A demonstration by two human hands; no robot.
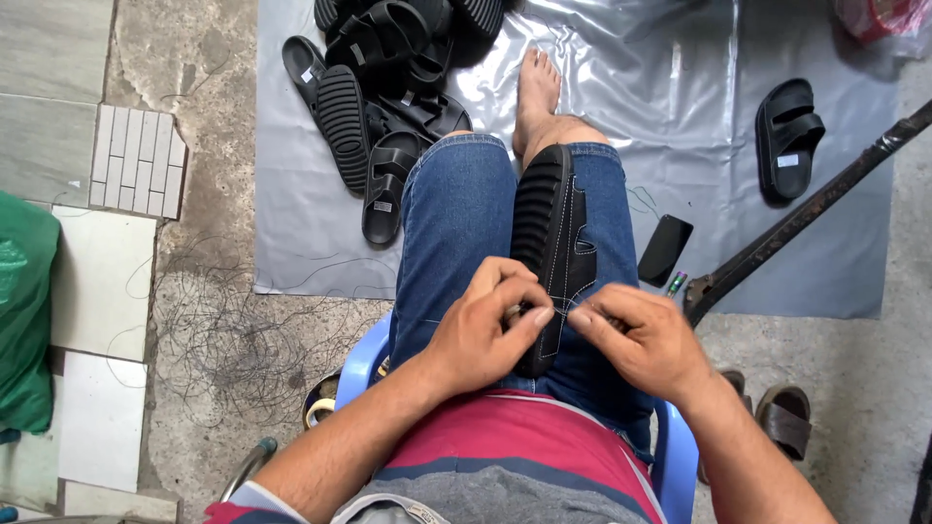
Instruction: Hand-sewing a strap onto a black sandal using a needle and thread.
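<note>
A black sandal (551, 233) with white stitching lies sole-side up along my right thigh, toe pointing away from me. My left hand (485, 325) pinches the near end of the sandal, thumb and fingers closed on its edge. My right hand (641, 335) sits just to the right, fingertips pinched together next to the sandal's strap; what it holds is too small to see. I sit on a blue plastic chair (361, 361) in denim shorts.
A pile of black sandals (388, 87) lies on a grey plastic sheet (291, 233) ahead. One black sandal (788, 136) rests at right, a black phone (665, 249) near my knee. A dark metal bar (806, 218) slants at right. Loose thread (228, 340) covers the floor at left.
</note>
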